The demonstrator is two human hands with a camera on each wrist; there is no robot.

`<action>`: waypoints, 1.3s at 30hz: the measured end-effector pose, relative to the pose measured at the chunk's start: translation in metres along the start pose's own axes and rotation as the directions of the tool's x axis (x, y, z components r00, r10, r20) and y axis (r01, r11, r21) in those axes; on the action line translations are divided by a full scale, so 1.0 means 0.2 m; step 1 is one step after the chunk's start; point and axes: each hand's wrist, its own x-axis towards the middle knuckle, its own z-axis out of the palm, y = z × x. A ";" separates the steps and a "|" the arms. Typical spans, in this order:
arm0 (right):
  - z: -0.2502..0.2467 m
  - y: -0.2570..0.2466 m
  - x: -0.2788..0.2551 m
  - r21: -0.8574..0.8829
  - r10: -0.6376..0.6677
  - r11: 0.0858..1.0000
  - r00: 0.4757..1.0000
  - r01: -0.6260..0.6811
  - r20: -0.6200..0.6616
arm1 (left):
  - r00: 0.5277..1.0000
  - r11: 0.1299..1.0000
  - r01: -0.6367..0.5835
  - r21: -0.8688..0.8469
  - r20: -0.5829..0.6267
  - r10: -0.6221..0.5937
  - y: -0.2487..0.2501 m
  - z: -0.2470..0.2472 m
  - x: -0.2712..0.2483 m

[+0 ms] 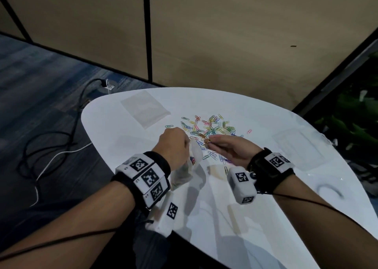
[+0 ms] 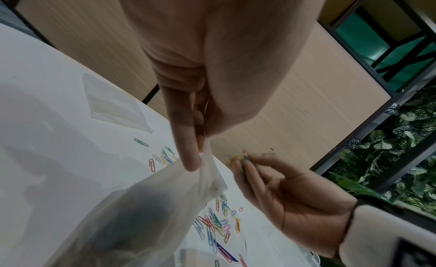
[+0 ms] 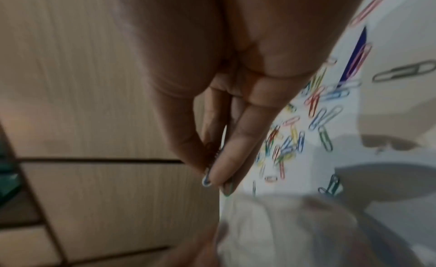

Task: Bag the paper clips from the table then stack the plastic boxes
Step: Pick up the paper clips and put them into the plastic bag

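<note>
Coloured paper clips point(image 1: 210, 126) lie scattered in the middle of the white table point(image 1: 255, 113). My left hand point(image 1: 173, 144) pinches the rim of a thin clear plastic bag point(image 2: 151, 205), which hangs below it with dark contents inside. My right hand point(image 1: 225, 146) pinches a small bunch of paper clips point(image 3: 207, 179) at its fingertips, just right of the bag's mouth. More clips point(image 2: 217, 224) lie on the table below both hands. A clear plastic box point(image 1: 298, 148) sits flat at the right of the table.
A flat clear zip bag point(image 1: 145, 110) lies at the table's far left. A second clear box point(image 1: 243, 213) shows faintly near the front edge. Cables point(image 1: 61, 146) trail on the carpet at left. Beige partition panels point(image 1: 204, 33) stand behind the table.
</note>
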 end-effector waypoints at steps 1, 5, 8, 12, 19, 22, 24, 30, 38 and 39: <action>0.05 0.01 -0.02 -0.024 -0.016 1.000 1.000 0.016 0.009 | 1.000 1.000 -0.006 -0.002 -0.001 0.006 0.01 0.00 0.00; 0.18 0.10 -0.05 -0.355 -0.128 0.928 0.991 0.109 -0.030 | 1.000 1.000 -0.019 -0.018 0.015 0.020 0.00 0.02 0.00; 0.22 0.09 -0.04 -0.680 -0.142 0.718 0.987 0.151 0.070 | 1.000 0.998 -0.010 -0.067 0.004 0.010 -0.02 0.02 0.01; 0.22 -0.05 -0.03 -0.668 -0.159 0.712 0.976 0.218 0.149 | 0.999 0.993 -0.032 -0.118 -0.028 0.028 -0.06 -0.03 0.01; -0.42 -0.10 0.31 -0.910 -0.412 0.255 0.815 -0.327 -0.408 | 0.996 0.987 -0.037 -0.156 -0.084 0.024 -0.17 -0.13 0.00; -0.52 -0.05 0.43 -0.892 -0.354 0.123 0.821 -0.435 -0.448 | 0.995 0.993 -0.059 -0.105 -0.086 0.050 -0.16 -0.13 0.00; -0.48 -0.06 0.49 -0.904 -0.308 -0.027 0.864 -0.427 -0.399 | 0.995 0.995 -0.059 -0.082 -0.084 0.052 -0.16 -0.13 0.00; -0.31 -0.10 0.62 -0.921 -0.304 -0.285 0.937 -0.264 -0.174 | 0.995 0.997 -0.055 -0.045 -0.086 0.051 -0.15 -0.11 0.02; -0.14 0.03 0.58 -0.888 -0.368 -0.403 0.928 -0.220 -0.063 | 0.994 0.997 -0.077 -0.024 -0.076 0.075 -0.15 -0.09 0.03; -0.14 0.03 0.57 -0.889 -0.386 -0.401 0.921 -0.222 -0.056 | 0.994 0.997 -0.080 -0.020 -0.077 0.078 -0.15 -0.09 0.03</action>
